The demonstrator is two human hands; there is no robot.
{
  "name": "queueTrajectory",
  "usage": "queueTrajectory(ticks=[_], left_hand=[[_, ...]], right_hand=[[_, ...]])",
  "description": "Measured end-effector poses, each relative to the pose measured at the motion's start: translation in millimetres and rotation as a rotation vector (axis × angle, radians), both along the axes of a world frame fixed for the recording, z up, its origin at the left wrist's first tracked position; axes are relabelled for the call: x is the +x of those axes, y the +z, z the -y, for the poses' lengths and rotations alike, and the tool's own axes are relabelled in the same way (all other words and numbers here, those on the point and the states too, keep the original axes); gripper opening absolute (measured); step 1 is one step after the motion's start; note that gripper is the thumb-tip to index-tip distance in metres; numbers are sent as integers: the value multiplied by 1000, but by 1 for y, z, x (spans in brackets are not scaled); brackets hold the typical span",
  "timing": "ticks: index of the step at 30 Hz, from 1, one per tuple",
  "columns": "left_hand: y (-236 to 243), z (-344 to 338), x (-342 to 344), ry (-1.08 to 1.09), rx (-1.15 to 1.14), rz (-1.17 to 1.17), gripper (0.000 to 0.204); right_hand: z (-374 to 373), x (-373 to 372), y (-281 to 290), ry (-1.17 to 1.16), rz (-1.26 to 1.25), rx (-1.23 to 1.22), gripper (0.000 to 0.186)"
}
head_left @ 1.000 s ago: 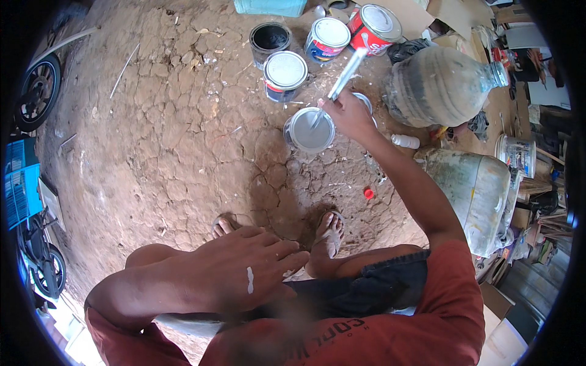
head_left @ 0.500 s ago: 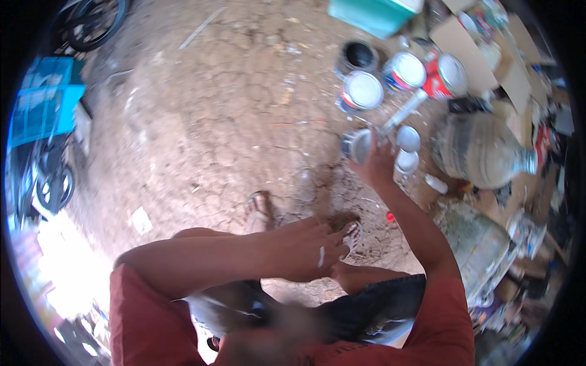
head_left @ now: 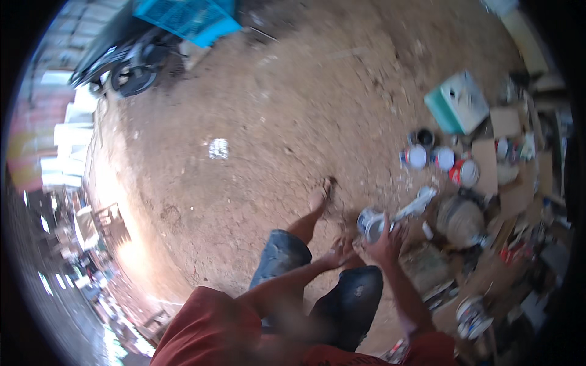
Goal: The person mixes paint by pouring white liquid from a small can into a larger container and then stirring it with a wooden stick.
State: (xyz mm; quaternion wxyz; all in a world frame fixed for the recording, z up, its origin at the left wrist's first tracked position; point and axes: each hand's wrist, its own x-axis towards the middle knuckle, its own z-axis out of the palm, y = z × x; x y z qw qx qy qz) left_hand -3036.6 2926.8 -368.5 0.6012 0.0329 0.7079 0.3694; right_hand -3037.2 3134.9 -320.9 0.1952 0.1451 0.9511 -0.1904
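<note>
Wheel (head_left: 134,79) at 10 o'clock, blue crate (head_left: 192,18) at 11, both well apart from the hands. Left hand (head_left: 340,252) at 5, just by the right knee, fingers loosely apart, nothing visible in it; probably parked there because the other side does the holding. Open paint can (head_left: 369,224) at 4, just beyond that knee, likely set there for short reach. Right hand (head_left: 386,241) is at its rim, fingers around the mouth. Pale stick (head_left: 415,204) sticks out past the fingers toward 2; blur hides whether they clamp stick, rim or both. Can looks tilted, but that could be lens bend. Lidded cans (head_left: 417,157) cluster just above 3, presumably kept out of the arm's way, dark open can (head_left: 423,138) just behind. Small white bottle (head_left: 427,230) between 3 and 4, teal box (head_left: 455,104) at 2, big clear jug (head_left: 461,221) lying past 3.
</note>
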Motion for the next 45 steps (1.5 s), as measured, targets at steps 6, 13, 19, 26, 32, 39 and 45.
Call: queueTrajectory(ticks=[6,13,19,26,32,39,45], left_hand=[[209,67,20,488,89,15,142],[352,93,91,996,499,-253,91],[386,94,192,1411,792,-133,74],[399,120,282,1657,881,-57,75],[428,152,351,1920,1003,-228,58],[412,235,469,2060,744,-278,60],[440,273,539,1987,630,-405,79]], right_hand=[[92,21,221,231,-12,-142,115],[139,28,397,652,-383,-180,108],[176,79,461,959,-340,-201,110],[224,147,486,1212,-301,-186,115],[270,211,482,1326,-450,-360,107],[374,262,491,842,-231,-985,63],[476,300,508,1251,173,-616,47]])
